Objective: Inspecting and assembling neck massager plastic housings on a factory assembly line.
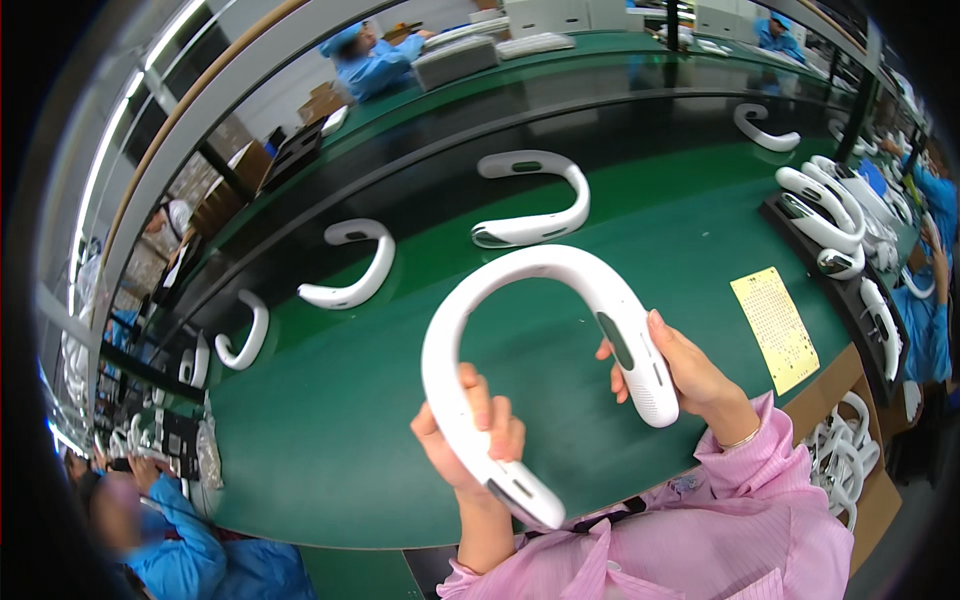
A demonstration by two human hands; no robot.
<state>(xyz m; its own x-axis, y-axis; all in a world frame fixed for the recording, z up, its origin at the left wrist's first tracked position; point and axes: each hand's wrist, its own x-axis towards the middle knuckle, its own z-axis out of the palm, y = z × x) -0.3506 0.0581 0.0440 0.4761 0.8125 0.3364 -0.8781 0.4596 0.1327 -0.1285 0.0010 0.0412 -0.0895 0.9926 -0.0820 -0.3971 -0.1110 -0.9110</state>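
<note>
A white U-shaped neck fan [545, 262] is held up over the green bench, its curve pointing away from me. My left hand [462, 435] wraps its fingers round the left arm of the fan, above a dark panel near the tip. On the other arm, my right hand [690, 365] grips from the outer side, thumb against the edge and fingertips showing on the inner side. That arm has a dark oval panel and a patch of small holes at its end. Just beyond lies another white neck fan [535, 232].
More neck fans [365, 285] lie spaced along the dark strip of the bench [330, 430]. At right are a black tray [845, 290] of stacked fans, a yellow printed sheet [776, 328] and a cardboard box [875, 500] of white parts. A blue-clad co-worker [190, 545] sits at lower left.
</note>
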